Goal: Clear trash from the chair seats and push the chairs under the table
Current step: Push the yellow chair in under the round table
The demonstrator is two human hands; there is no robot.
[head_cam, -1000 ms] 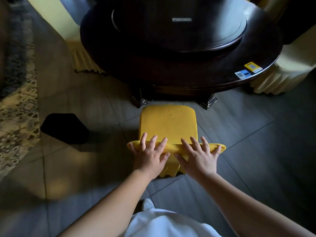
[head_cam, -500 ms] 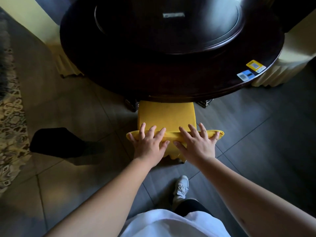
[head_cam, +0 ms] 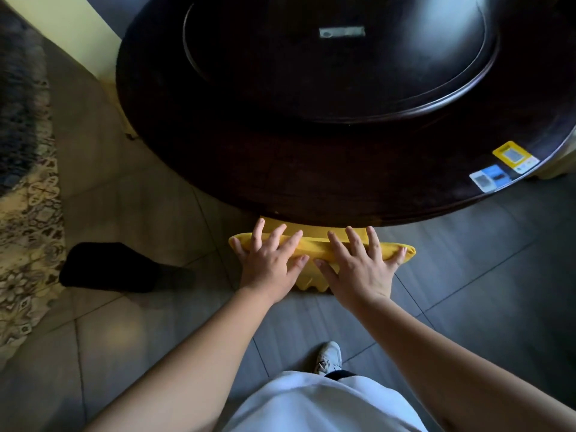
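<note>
A yellow-covered chair [head_cam: 314, 245] stands at the near edge of the round dark wooden table [head_cam: 280, 169]. Its seat is almost wholly hidden beneath the tabletop; only a thin yellow strip and the backrest top show. My left hand [head_cam: 269, 260] lies on the left part of the backrest top, fingers spread over the front and thumb behind. My right hand [head_cam: 358, 266] holds the right part the same way. No trash is visible on the chair.
A dark lazy Susan [head_cam: 343, 73] sits on the table, with two stickers [head_cam: 501, 166] near its right rim. A black object [head_cam: 109, 266] lies on the tiled floor to the left, beside a patterned rug [head_cam: 25, 213]. Pale covered chairs [head_cam: 78, 35] stand at the table's left and right.
The chair has slid forward beneath the table with both hands on its backrest; its seat, fully visible one second ago, is now nearly hidden. I have stepped closer to the table.
</note>
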